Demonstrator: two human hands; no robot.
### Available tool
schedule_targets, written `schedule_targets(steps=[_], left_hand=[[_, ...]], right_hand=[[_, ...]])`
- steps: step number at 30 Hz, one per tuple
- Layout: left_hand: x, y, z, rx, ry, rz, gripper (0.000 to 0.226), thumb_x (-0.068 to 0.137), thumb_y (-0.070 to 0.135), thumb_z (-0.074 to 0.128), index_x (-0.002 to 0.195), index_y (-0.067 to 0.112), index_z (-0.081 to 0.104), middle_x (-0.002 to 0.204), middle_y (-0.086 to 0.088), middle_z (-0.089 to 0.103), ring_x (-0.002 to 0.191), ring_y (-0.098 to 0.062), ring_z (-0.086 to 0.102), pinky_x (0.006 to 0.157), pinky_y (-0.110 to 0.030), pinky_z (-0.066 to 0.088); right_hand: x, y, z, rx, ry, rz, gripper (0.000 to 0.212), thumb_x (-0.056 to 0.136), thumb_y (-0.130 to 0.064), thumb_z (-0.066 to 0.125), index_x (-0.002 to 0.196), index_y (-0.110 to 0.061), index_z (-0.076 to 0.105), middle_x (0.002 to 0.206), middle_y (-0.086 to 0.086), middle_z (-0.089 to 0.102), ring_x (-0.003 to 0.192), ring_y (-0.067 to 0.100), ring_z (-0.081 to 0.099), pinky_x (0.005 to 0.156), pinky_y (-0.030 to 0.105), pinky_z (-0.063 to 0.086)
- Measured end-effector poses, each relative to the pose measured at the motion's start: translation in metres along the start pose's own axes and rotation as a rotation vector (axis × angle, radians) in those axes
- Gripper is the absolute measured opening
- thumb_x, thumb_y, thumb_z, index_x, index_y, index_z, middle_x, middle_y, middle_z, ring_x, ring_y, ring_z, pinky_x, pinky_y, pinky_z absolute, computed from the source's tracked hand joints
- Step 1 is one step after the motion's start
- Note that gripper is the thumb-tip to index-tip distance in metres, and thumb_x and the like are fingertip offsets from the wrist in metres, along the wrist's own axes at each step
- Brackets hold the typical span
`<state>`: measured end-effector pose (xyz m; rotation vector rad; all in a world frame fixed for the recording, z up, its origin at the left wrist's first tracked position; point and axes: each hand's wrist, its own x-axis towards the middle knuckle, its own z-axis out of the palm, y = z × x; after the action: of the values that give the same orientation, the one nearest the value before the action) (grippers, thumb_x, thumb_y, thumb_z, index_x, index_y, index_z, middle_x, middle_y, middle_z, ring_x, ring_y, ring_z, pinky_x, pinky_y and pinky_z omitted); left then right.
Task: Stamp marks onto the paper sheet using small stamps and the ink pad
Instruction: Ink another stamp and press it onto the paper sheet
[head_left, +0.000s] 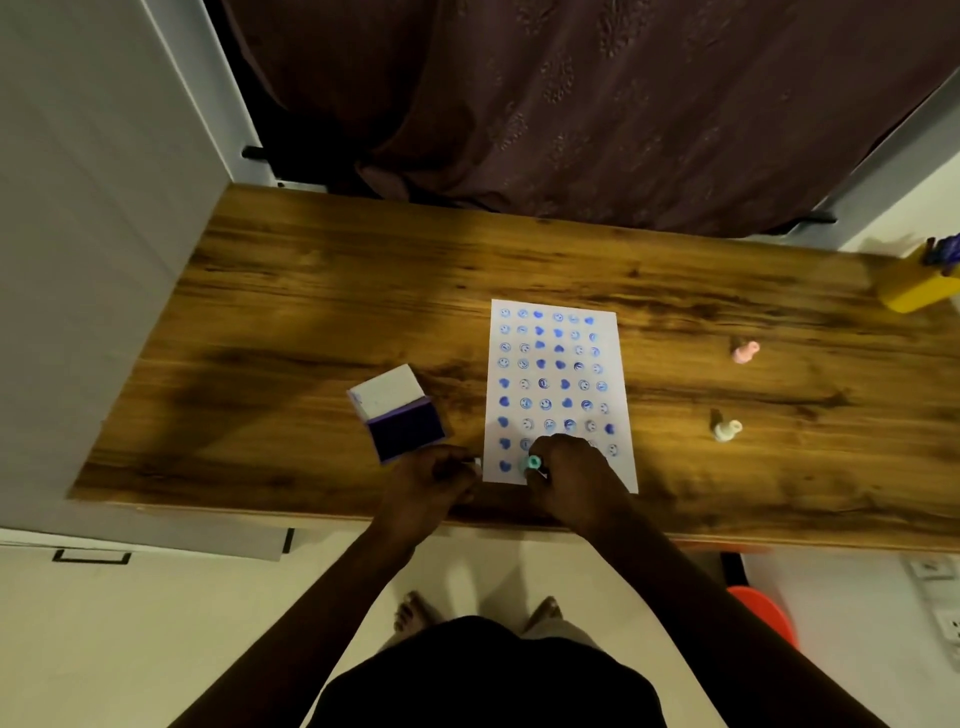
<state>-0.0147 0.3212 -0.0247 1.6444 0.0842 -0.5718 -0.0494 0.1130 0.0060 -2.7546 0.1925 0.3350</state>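
Observation:
A white paper sheet (558, 353) lies on the wooden table (322, 291), covered with rows of blue smiley and heart marks. My right hand (571, 475) grips a small teal stamp (532, 462) over the sheet's bottom row, near the left corner. My left hand (434, 480) rests at the sheet's lower left edge, fingers closed around a small white object (475, 462) that is mostly hidden. The open ink pad (408, 428) with its white lid (387, 389) sits left of the sheet.
A pink stamp (745, 352) and a white stamp (726, 429) stand on the table right of the sheet. A yellow pen holder (917, 291) is at the far right edge. A dark curtain hangs behind the table. An orange stool (763, 613) sits below right.

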Motion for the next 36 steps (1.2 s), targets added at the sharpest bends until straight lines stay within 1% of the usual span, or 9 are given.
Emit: schedule_targets(steps=[5, 10, 16, 20, 23, 26, 29, 32, 36], left_hand=[[0.001, -0.003, 0.004, -0.047, 0.018, -0.044, 0.025, 0.087, 0.013, 0.079, 0.083, 0.038, 0.076, 0.100, -0.004, 0.078, 0.092, -0.025, 0.078, 0.079, -0.041, 0.065], [0.003, 0.000, 0.008, -0.045, 0.002, -0.051, 0.025, 0.085, 0.017, 0.080, 0.084, 0.042, 0.079, 0.100, 0.000, 0.079, 0.095, -0.026, 0.077, 0.077, -0.037, 0.064], [0.004, 0.011, 0.012, -0.025, 0.019, -0.046, 0.017, 0.083, 0.021, 0.081, 0.085, 0.038, 0.079, 0.095, -0.001, 0.081, 0.089, -0.024, 0.080, 0.083, -0.046, 0.066], [-0.001, 0.024, 0.014, -0.053, 0.018, -0.044, 0.014, 0.087, 0.010, 0.078, 0.087, 0.024, 0.078, 0.085, -0.012, 0.080, 0.080, -0.038, 0.078, 0.085, -0.060, 0.062], [-0.007, 0.034, 0.017, -0.080, 0.012, -0.051, 0.015, 0.089, 0.004, 0.075, 0.094, 0.018, 0.076, 0.096, -0.019, 0.078, 0.090, -0.043, 0.077, 0.085, -0.063, 0.061], [-0.013, 0.047, 0.019, -0.125, -0.003, -0.065, 0.015, 0.090, 0.004, 0.074, 0.103, 0.012, 0.075, 0.107, -0.020, 0.077, 0.097, -0.039, 0.077, 0.089, -0.060, 0.061], [-0.018, 0.057, 0.026, -0.142, -0.022, -0.066, 0.020, 0.092, 0.005, 0.073, 0.111, 0.006, 0.074, 0.109, -0.017, 0.078, 0.097, -0.034, 0.078, 0.089, -0.050, 0.064], [-0.020, 0.067, 0.037, -0.178, -0.050, -0.064, 0.025, 0.093, 0.001, 0.070, 0.118, -0.001, 0.071, 0.111, -0.020, 0.077, 0.101, -0.038, 0.077, 0.082, -0.036, 0.066], [-0.020, 0.081, 0.056, -0.207, -0.137, -0.061, 0.020, 0.094, 0.002, 0.069, 0.113, 0.007, 0.074, 0.113, -0.019, 0.077, 0.101, -0.041, 0.076, 0.088, -0.043, 0.064]], right_hand=[[0.003, 0.001, 0.002, 0.007, -0.005, 0.015, 0.028, 0.096, -0.035, 0.064, 0.115, -0.015, 0.067, 0.113, 0.004, 0.072, 0.103, 0.020, 0.069, 0.091, 0.028, 0.053], [0.005, -0.001, 0.006, 0.014, -0.007, 0.057, 0.031, 0.094, -0.033, 0.066, 0.118, -0.015, 0.069, 0.115, 0.005, 0.073, 0.105, 0.022, 0.070, 0.095, 0.031, 0.057], [0.006, -0.003, 0.008, -0.009, 0.011, 0.079, 0.036, 0.089, -0.033, 0.072, 0.121, -0.017, 0.068, 0.117, 0.004, 0.073, 0.105, 0.023, 0.071, 0.093, 0.031, 0.057], [0.008, -0.002, 0.005, 0.014, 0.034, 0.099, 0.037, 0.088, -0.034, 0.074, 0.121, -0.017, 0.068, 0.120, 0.004, 0.072, 0.108, 0.023, 0.070, 0.094, 0.031, 0.056], [0.013, 0.004, -0.005, 0.141, -0.008, 0.104, 0.032, 0.086, -0.032, 0.077, 0.112, -0.013, 0.075, 0.115, 0.003, 0.074, 0.105, 0.021, 0.070, 0.091, 0.028, 0.057], [0.013, 0.015, -0.026, 0.326, -0.017, 0.128, 0.028, 0.082, -0.036, 0.082, 0.094, -0.011, 0.079, 0.090, -0.006, 0.076, 0.081, 0.010, 0.070, 0.069, 0.015, 0.048], [0.005, 0.024, -0.050, 0.774, 0.004, 0.210, 0.020, 0.080, -0.028, 0.085, 0.084, -0.009, 0.080, 0.071, -0.002, 0.076, 0.065, 0.011, 0.070, 0.062, 0.020, 0.056], [-0.009, 0.030, -0.066, 1.080, -0.022, 0.192, 0.013, 0.082, -0.019, 0.083, 0.088, -0.008, 0.080, 0.078, 0.005, 0.078, 0.069, 0.015, 0.072, 0.067, 0.024, 0.060], [-0.025, 0.035, -0.067, 1.057, -0.018, 0.097, 0.016, 0.086, -0.013, 0.080, 0.101, -0.010, 0.078, 0.093, 0.003, 0.079, 0.080, 0.018, 0.076, 0.070, 0.025, 0.061]])
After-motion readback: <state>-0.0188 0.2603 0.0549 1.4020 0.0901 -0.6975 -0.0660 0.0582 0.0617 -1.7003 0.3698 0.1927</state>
